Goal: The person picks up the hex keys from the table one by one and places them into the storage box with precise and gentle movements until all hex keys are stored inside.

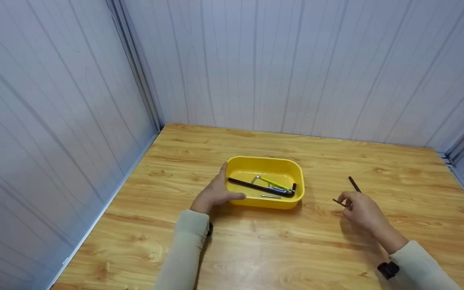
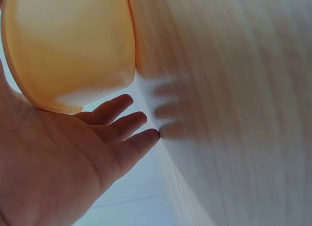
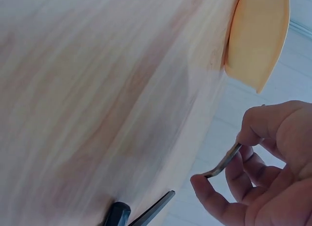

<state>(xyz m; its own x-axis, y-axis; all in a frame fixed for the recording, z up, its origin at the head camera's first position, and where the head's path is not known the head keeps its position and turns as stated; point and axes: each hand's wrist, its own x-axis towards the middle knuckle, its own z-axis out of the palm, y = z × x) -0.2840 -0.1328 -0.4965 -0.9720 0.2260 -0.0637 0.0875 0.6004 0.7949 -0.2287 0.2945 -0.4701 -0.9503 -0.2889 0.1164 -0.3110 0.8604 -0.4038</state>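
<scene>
A yellow plastic bin [image 1: 266, 204] stands on the table with several L-shaped hex keys inside. Among them are a long black hex key [image 1: 256, 187], one with a yellow-green sleeve [image 1: 270, 182] and a small silver one [image 1: 270, 196]. My left hand [image 1: 217, 190] spans the bin's near left corner, thumb along the front rim and fingers extended beside the left wall. To the right of the bin, my right hand [image 1: 363, 210] pinches a small, thin, dark bent hex key [image 3: 224, 162] between thumb and fingertip, above the table.
Just beyond the right hand lies a black rod-like tool [image 1: 354, 184] on the wooden table [image 1: 280, 249]. In the right wrist view, a black end [image 3: 117, 215] and a dark metal rod [image 3: 153, 209] show at the bottom. Pale panel walls [image 1: 276, 68] bound the table.
</scene>
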